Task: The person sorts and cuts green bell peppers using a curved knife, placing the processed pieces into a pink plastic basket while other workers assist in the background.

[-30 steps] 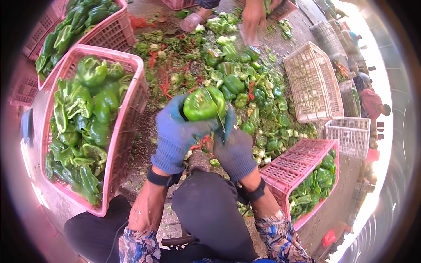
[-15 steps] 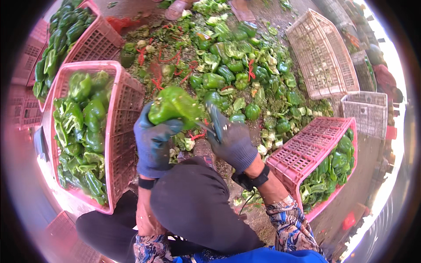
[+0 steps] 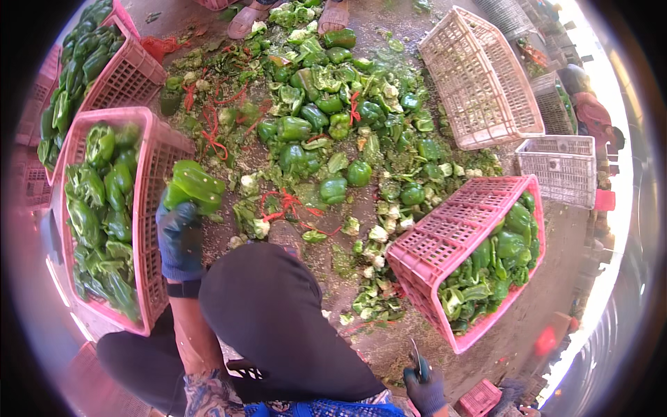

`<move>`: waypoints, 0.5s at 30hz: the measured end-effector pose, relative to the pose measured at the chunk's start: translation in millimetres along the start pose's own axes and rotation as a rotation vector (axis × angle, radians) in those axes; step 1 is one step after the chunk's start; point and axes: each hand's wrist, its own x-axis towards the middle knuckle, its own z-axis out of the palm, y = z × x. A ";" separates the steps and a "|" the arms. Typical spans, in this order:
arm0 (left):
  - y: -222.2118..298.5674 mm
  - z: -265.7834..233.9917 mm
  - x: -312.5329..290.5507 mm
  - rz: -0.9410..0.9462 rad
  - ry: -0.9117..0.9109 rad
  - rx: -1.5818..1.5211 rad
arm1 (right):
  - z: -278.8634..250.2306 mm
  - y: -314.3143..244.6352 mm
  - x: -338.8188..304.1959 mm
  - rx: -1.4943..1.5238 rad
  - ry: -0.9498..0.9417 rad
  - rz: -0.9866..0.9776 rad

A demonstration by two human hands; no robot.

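In a blue-grey work glove, my left hand [image 3: 182,236] grips a green bell pepper [image 3: 193,186] beside the inner wall of the left pink crate [image 3: 182,142]. That crate is full of green peppers [image 3: 114,187], many of them cut or split. Low at the right, near the edge of the picture, my gloved right hand [image 3: 425,390] is closed around a small knife [image 3: 415,354]. Its thin blade points up and away from the pepper; most of the handle is hidden in the glove.
Whole peppers [image 3: 293,128] and trimmings lie heaped on the floor ahead, with red ties [image 3: 288,203] among them. A tilted pink crate [image 3: 455,240] of peppers stands right, a pale crate [image 3: 479,83] beyond it. Another person's sandals [image 3: 333,17] show at the far edge.
My left hand has carried the pepper left, close to the left crate. My right hand has drawn the knife off the pepper and swung down and right. The whole view has shifted slightly.
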 end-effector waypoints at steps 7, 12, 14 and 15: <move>26.7 -11.9 -45.9 0.197 0.121 0.018 | -94.3 -99.5 5.5 -0.009 -0.037 -0.117; 111.0 -17.2 -68.3 0.344 0.286 0.412 | -83.8 -320.2 47.1 0.239 0.142 -0.782; 137.2 -17.8 -77.4 0.463 0.291 0.551 | -47.2 -406.0 52.2 0.310 -0.233 -1.032; 144.9 -18.8 -81.9 0.480 0.311 0.629 | -21.3 -450.8 60.9 0.090 -0.142 -1.461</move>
